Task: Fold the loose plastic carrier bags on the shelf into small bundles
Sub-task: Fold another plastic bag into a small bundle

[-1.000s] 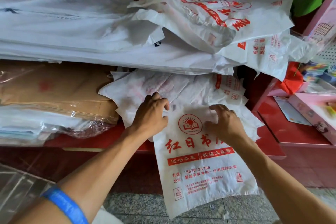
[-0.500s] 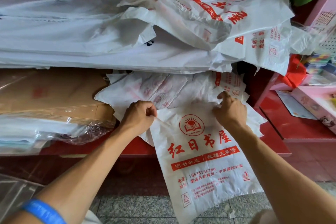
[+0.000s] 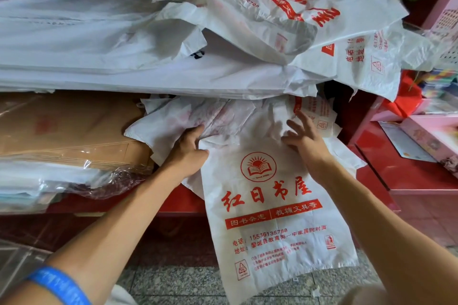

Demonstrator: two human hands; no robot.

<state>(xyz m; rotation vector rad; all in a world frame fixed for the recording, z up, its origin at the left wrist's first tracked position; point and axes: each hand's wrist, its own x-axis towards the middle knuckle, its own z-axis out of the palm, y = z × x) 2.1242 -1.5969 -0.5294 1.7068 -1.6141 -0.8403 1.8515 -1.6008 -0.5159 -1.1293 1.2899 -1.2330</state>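
Carrier bags (image 3: 285, 15), white with red print, lie heaped loose across the top of a broad stack of white sheeting (image 3: 99, 52) that fills the upper shelf level. Below that stack, on the red shelf (image 3: 173, 203), flat brown cardboard (image 3: 67, 129) sits at the left with clear plastic wrap (image 3: 94, 181) crumpled over its front edge. Beside the cardboard, more crumpled bags (image 3: 173, 119) are spread on the shelf. One printed bag (image 3: 270, 220) lies on top of them with its upper part on the shelf and its lower part hanging down over the front edge toward the speckled floor (image 3: 178, 282); it shows a red sun-and-book emblem and rows of red characters. To the right stands a red and pink unit (image 3: 396, 176) carrying pink boxes (image 3: 431, 134). The left hand (image 3: 188, 151) has its grip pinching the bag's upper left edge, thumb and fingers curled into the plastic. The right hand (image 3: 304, 141) rests on the bag's upper right part with its grip spread, fingers straight and fanned over the plastic. A blue wristband (image 3: 59, 285) circles the left forearm.
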